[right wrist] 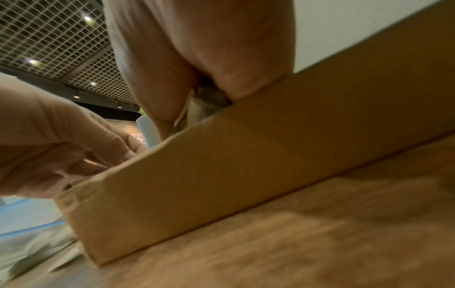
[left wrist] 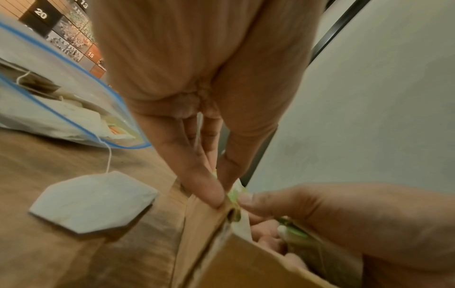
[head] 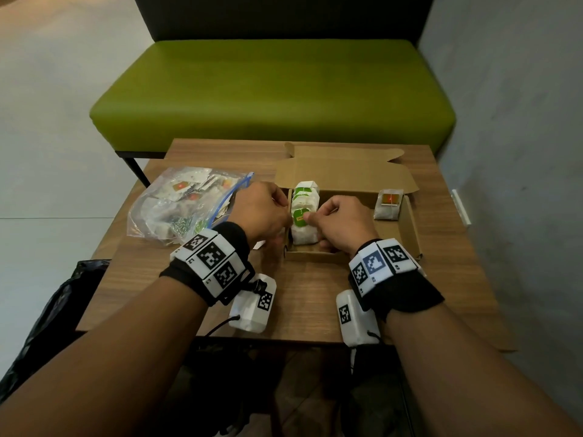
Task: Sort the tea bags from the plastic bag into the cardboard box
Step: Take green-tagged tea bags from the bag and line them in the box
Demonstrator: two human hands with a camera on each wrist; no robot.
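I have both hands at the left end of the cardboard box (head: 407, 228), settling the nearest green-tagged tea bag (head: 301, 228) against the row of green-tagged bags (head: 305, 197) standing upright there, so the colours stay grouped. My left hand (head: 263, 209) pinches at the bag's green tag from the left with thumb and forefinger, and my right hand (head: 342, 220) pinches it from the right while its lower fingers curl inside the box beside the bag; held from both sides, I judge it won't tip while I seat it. So the bag sits directly between my fingertips, at the front of the row. A red-tagged tea bag (head: 389, 205) leans at the box's right end, well apart. The plastic zip bag (head: 186, 205), just beside my left hand, holds more bags, and one loose tea bag (left wrist: 94, 200) lies on the wooden table (head: 315, 298) between it and the box.
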